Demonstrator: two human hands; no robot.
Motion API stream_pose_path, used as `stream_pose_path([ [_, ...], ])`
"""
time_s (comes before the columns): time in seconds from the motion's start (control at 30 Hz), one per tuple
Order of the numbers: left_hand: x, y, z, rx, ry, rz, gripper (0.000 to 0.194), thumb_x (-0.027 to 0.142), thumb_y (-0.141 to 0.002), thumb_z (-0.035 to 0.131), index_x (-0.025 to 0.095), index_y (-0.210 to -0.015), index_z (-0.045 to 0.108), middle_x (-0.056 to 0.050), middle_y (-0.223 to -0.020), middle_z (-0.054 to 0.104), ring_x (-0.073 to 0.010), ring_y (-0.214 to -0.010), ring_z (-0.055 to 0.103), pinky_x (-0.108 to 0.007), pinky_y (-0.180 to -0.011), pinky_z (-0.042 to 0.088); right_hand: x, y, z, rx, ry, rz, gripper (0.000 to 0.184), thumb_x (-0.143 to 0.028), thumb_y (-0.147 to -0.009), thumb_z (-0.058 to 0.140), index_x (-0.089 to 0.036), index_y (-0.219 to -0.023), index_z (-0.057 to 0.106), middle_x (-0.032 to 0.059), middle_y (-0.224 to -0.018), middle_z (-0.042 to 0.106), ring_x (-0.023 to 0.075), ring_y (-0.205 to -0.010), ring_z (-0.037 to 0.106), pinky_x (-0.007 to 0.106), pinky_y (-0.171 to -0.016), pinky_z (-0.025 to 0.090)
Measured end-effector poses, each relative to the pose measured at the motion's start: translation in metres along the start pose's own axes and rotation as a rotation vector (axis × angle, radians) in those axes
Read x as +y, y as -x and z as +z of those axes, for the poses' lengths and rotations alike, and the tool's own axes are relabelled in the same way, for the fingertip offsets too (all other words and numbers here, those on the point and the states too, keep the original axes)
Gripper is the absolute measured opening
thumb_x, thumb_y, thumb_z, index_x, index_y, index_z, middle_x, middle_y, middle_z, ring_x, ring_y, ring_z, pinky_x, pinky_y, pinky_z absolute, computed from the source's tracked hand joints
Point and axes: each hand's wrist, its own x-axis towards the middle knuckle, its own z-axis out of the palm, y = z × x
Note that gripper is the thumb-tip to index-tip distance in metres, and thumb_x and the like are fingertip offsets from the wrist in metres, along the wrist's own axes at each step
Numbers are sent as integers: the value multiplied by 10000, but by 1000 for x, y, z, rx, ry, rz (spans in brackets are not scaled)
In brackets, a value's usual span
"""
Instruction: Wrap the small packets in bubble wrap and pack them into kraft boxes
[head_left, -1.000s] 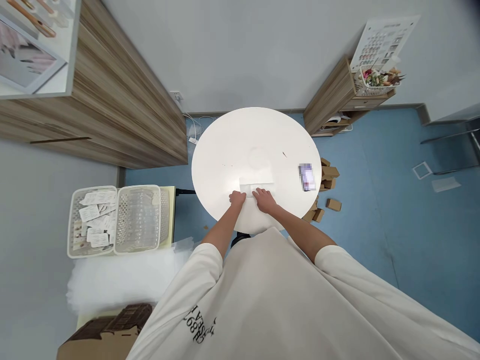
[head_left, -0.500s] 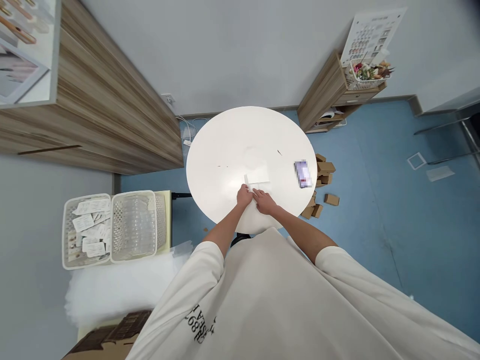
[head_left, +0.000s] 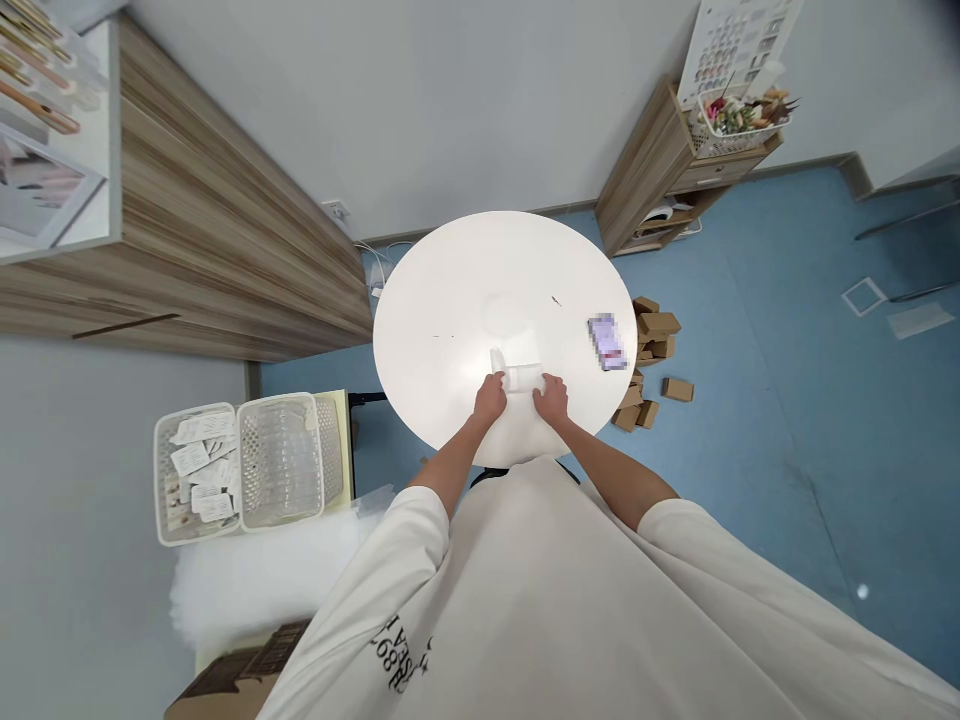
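Note:
On the white oval table (head_left: 442, 275) lies a small, flat piece of translucent white wrap (head_left: 526, 378), folded into a rectangle. A narrow flap (head_left: 497, 358) of it sticks up at the left end. My left hand (head_left: 491, 396) is closed on that left end, by the foot of the flap. My right hand (head_left: 552, 398) pinches the opposite end, its thumb at the near corner and its fingers along the right edge. Whether anything is inside the wrap cannot be made out.
A blurred-out purple phone-like object (head_left: 607, 342) lies at the table's right. Small brown boxes (head_left: 658, 324) are heaped on the floor beyond it. To my left stand white baskets (head_left: 319, 450) with clear items and cards, beside a pile of translucent sheets (head_left: 262, 575).
My right hand has moved right, away from my left hand, to the wrap's right end. More of the wrap now shows between my hands. My left hand stays at the left end.

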Motion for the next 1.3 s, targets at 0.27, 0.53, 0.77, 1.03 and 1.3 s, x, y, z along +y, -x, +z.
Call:
stream_pose_path([
  [0.27,10,-6,0,7,-352,162,408,120,-936,447,227,-1322,526,-134,-1370,532,-291,-1265,520,-421,-1009,433,-14,-25,7,60,-115,166,459,-441,-917,470,-196,-1306,474,211,-1288,533,371,-1240,484,520,-979,439],
  [0.53,5,-3,1,-9,-434,311,423,103,-934,433,215,-1332,522,-150,-1463,488,-318,-1426,369,-477,-1081,358,-18,-22,18,115,-121,213,373,-422,-890,465,-192,-1181,509,231,-1273,518,403,-1229,474,580,-967,421],
  [0.77,14,8,8,29,-446,229,403,141,-935,474,222,-1328,508,-139,-1423,501,-315,-1374,404,-458,-1037,399,-12,-32,7,-27,-135,195,260,-256,-820,507,-232,-1079,508,120,-991,649,305,-950,630,476,-854,492],
  [1.03,4,6,7,62,-338,243,431,184,-936,532,223,-1364,504,-124,-1413,497,-314,-1338,411,-453,-1044,404,-19,-34,-9,-105,-270,94,284,-293,-768,574,-241,-1046,546,15,-889,681,195,-802,648,286,-683,503],
  [1.3,-9,0,11,82,-185,208,440,178,-900,607,260,-1330,565,-94,-1390,511,-296,-1303,443,-420,-1038,427,-48,-21,2,-231,-263,-81,240,-227,-807,527,-272,-1040,559,-30,-795,622,173,-725,607,268,-619,472],
])
